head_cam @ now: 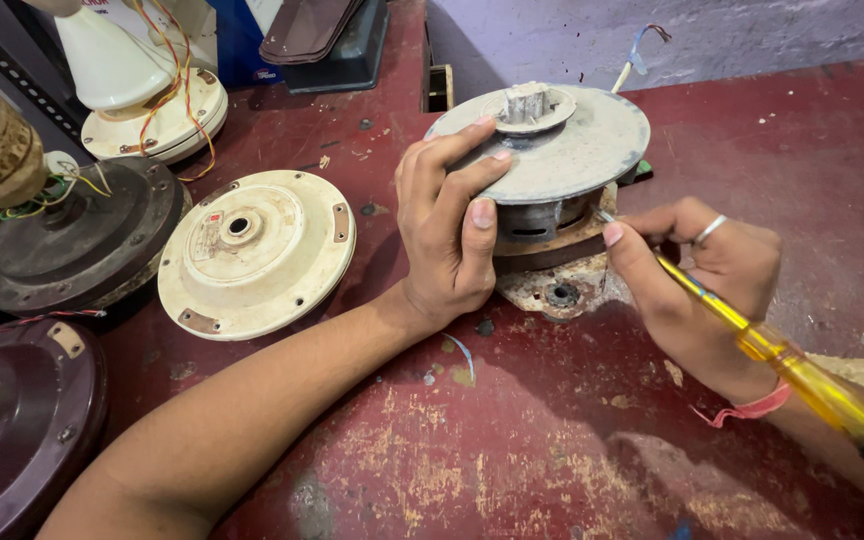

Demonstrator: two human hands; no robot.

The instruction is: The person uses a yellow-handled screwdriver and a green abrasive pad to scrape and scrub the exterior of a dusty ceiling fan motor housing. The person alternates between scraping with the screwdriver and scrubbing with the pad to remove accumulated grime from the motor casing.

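At frame centre the left hand [449, 235] clasps the dusty grey round motor housing [552, 150], still assembled, while the right hand [707, 290] grips a yellow-handled screwdriver [772, 350] probing its side seam.

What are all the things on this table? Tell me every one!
Grey fan motor: one, dusty grey, centre back, on a rusty base.
Screwdriver: one, yellow see-through handle, tip at the motor's side.
Cream cover: one, round, left of centre.
Dark motor: one, black-brown with coloured wires, far left.
Maroon housing: one, bottom left corner.
White fan part: one, top left, with red and yellow wires.
Table: one, worn dark red.
Left hand: grips the grey motor's edge.
Right hand: holds the screwdriver, wears a ring.
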